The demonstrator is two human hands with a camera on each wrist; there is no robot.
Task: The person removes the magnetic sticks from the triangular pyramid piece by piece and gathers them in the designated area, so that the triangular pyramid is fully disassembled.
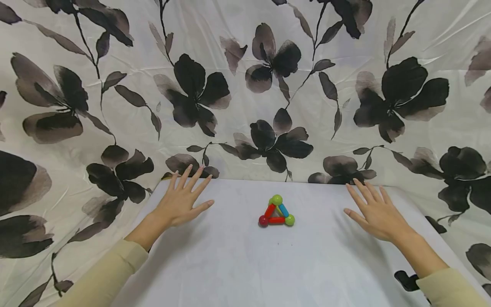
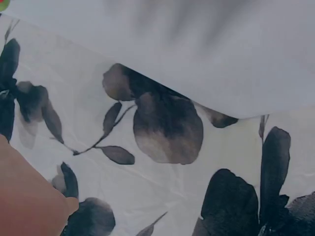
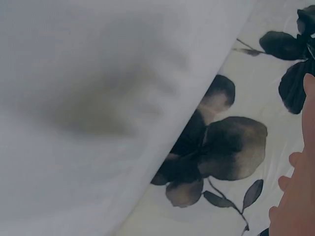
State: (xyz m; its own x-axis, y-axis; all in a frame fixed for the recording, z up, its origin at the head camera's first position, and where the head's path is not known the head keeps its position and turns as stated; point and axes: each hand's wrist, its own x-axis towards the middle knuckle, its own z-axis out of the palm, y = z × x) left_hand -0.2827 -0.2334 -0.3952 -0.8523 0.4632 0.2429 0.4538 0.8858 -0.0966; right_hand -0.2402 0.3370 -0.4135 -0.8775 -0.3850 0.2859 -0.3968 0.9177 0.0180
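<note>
A small frame of coloured rods and balls (image 1: pixel 276 220) rests near the middle of the white table, in the head view. Its rods are red, blue and yellow-green; its balls are green and dark red. To its left, my left hand (image 1: pixel 184 204) hovers over the table with fingers spread and straight, holding nothing. Over on the right side, my right hand (image 1: pixel 377 213) is held the same way, apart from the frame. Only part of the left hand (image 2: pixel 29 196) shows in the left wrist view, and part of the right hand (image 3: pixel 295 196) in the right wrist view.
The white table (image 1: pixel 230 264) ends at a far edge against a hanging floral cloth (image 1: pixel 238 111), which also runs down both sides. Shadows of the hands fall on the tabletop. A dark object or print (image 1: pixel 406 281) lies beside the right forearm.
</note>
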